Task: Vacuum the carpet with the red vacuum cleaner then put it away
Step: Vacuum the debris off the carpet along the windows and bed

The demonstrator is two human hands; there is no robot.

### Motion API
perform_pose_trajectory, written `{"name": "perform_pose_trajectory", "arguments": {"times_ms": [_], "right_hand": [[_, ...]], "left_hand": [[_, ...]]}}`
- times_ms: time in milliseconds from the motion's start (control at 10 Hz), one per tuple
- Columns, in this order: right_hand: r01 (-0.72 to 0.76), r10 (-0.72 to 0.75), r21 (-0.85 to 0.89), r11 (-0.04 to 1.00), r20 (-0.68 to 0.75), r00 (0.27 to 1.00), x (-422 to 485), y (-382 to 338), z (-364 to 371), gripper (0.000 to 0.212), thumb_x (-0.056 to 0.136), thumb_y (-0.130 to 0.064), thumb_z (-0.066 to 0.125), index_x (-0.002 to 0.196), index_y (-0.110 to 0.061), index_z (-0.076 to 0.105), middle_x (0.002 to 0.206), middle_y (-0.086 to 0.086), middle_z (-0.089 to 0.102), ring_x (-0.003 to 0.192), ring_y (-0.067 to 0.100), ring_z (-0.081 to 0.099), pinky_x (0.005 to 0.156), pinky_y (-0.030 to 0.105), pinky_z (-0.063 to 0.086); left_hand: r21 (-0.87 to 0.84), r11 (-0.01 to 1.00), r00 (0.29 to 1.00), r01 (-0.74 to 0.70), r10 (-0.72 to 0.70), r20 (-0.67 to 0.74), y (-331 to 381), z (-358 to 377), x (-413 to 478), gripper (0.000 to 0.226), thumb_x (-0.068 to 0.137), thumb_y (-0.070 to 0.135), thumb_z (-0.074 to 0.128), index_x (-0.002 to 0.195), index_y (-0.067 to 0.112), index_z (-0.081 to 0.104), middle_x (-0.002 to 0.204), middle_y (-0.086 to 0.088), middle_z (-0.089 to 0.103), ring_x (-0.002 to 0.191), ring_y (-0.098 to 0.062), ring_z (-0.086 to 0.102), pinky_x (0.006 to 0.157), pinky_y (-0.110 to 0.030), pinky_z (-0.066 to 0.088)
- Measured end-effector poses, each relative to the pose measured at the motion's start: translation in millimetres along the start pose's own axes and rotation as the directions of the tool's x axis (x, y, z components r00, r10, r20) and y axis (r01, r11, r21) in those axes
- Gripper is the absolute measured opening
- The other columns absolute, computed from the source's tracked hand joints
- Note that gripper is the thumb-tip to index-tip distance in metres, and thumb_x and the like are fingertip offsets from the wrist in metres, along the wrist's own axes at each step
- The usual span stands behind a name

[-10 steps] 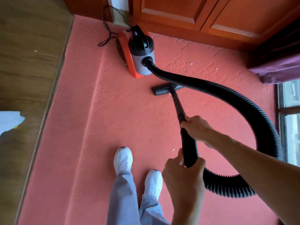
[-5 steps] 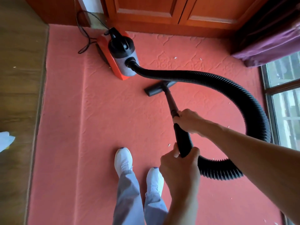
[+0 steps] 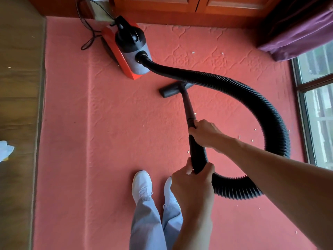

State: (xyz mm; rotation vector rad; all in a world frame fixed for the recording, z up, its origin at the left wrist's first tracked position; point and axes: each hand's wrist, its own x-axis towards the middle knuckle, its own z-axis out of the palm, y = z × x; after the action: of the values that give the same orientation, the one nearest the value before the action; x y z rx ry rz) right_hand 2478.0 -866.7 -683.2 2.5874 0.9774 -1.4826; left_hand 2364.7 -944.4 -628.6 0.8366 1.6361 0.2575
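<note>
The vacuum cleaner (image 3: 131, 51) stands on the carpet's (image 3: 108, 141) far edge before the cabinet (image 3: 180, 8), its floor nozzle (image 3: 170, 91) nearer and rightward, the wand (image 3: 187, 105) slanting back toward the shoes (image 3: 142, 184), the hose (image 3: 259, 109) looping right beside the window (image 3: 317, 105).

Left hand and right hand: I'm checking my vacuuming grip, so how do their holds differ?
The right hand grips the wand farther along, at its tube joint; the left hand grips the curved handle end, where the ribbed hose joins. The right hand reaches out from the body; the left hand sits close above the shoes. Both curl round the same black wand.
</note>
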Motion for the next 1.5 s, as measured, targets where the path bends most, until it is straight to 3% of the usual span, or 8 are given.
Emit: {"name": "perform_pose_trajectory", "arguments": {"times_ms": [400,600,800,900,1100,1200,1300,1500], "right_hand": [[-0.144,0.146,0.024,0.989,-0.068,0.987,-39.1,5.9,44.2,0.033,0.099,-0.023,0.044,0.123,-0.004,0.056,0.113,0.02,0.063,0.099,0.034,0.062,0.077,0.038,0.051],[-0.262,0.263,-0.033,0.964,0.01,0.965,-75.5,-2.1,73.1,0.015,0.098,-0.011,0.04,0.099,-0.004,0.053,0.075,0.011,0.052,0.054,0.021,0.049,0.035,0.018,0.032],[-0.203,0.21,-0.062,0.977,0.155,0.965,-102.7,-6.9,85.7,0.027,0.1,-0.009,0.042,0.074,-0.014,0.045,0.076,0.005,0.05,0.059,0.014,0.048,0.051,0.025,0.045],[-0.188,0.196,-0.059,0.98,0.183,0.963,-107.3,-11.4,91.7,0.023,0.101,-0.014,0.043,0.079,-0.015,0.048,0.086,0.007,0.055,0.063,0.016,0.052,0.055,0.027,0.049],[-0.178,0.183,-0.043,0.983,0.202,0.962,-100.4,-8.9,107.7,0.034,0.098,-0.031,0.055,0.071,-0.011,0.047,0.06,0.006,0.048,0.044,0.018,0.044,0.04,0.02,0.033],[-0.147,0.153,-0.049,0.988,0.185,0.971,-92.6,2.1,114.9,0.032,0.09,-0.033,0.063,0.075,-0.006,0.053,0.062,0.01,0.051,0.046,0.02,0.044,0.045,0.023,0.034],[-0.076,0.08,-0.045,0.996,0.101,0.992,-85.1,12.5,114.7,0.028,0.087,-0.032,0.064,0.084,-0.005,0.058,0.088,0.018,0.065,0.067,0.028,0.058,0.059,0.034,0.047],[0.033,-0.026,-0.081,0.996,0.088,0.996,-70.7,20.8,104.8,0.025,0.089,-0.029,0.062,0.084,-0.005,0.058,0.087,0.016,0.063,0.073,0.029,0.059,0.066,0.037,0.049]], "left_hand": [[0.032,0.999,0.998,-0.034,0.032,0.048,-38.6,-39.4,-20.6,0.036,0.055,0.043,0.06,0.064,0.009,0.054,0.055,0.0,0.036,0.054,-0.017,0.03,0.054,-0.026,0.029],[0.054,0.998,0.995,-0.037,0.032,0.093,-67.5,-79.4,-38.4,0.029,0.067,0.035,0.07,0.068,0.007,0.061,0.061,-0.003,0.045,0.049,-0.014,0.037,0.051,-0.021,0.034],[0.009,1.0,0.997,0.014,-0.015,0.074,-75.8,-102.5,-57.9,0.036,0.056,0.041,0.064,0.07,0.009,0.068,0.05,0.002,0.047,0.052,-0.021,0.042,0.058,-0.032,0.052],[-0.044,0.998,0.997,0.044,-0.041,0.07,-83.5,-108.8,-62.7,0.028,0.064,0.037,0.07,0.076,0.012,0.072,0.05,0.002,0.048,0.056,-0.019,0.039,0.053,-0.026,0.038],[-0.127,0.986,0.994,0.104,-0.107,-0.02,-96.5,-97.5,-54.9,0.016,0.074,0.03,0.074,0.076,0.014,0.071,0.05,0.002,0.056,0.055,-0.019,0.043,0.055,-0.026,0.038],[-0.182,0.977,0.99,0.108,-0.122,-0.069,-99.1,-83.4,-53.1,0.014,0.074,0.026,0.074,0.075,0.013,0.069,0.046,0.005,0.049,0.046,-0.012,0.04,0.048,-0.018,0.034],[-0.224,0.965,0.984,0.137,-0.158,-0.079,-97.8,-67.3,-52.9,0.011,0.075,0.022,0.073,0.076,0.011,0.069,0.046,0.007,0.045,0.043,-0.01,0.038,0.044,-0.014,0.031],[-0.37,0.915,0.978,0.159,-0.198,-0.069,-96.8,-45.0,-52.6,0.015,0.075,0.02,0.072,0.066,0.028,0.063,0.053,0.009,0.051,0.058,-0.013,0.043,0.053,-0.02,0.037]]}}
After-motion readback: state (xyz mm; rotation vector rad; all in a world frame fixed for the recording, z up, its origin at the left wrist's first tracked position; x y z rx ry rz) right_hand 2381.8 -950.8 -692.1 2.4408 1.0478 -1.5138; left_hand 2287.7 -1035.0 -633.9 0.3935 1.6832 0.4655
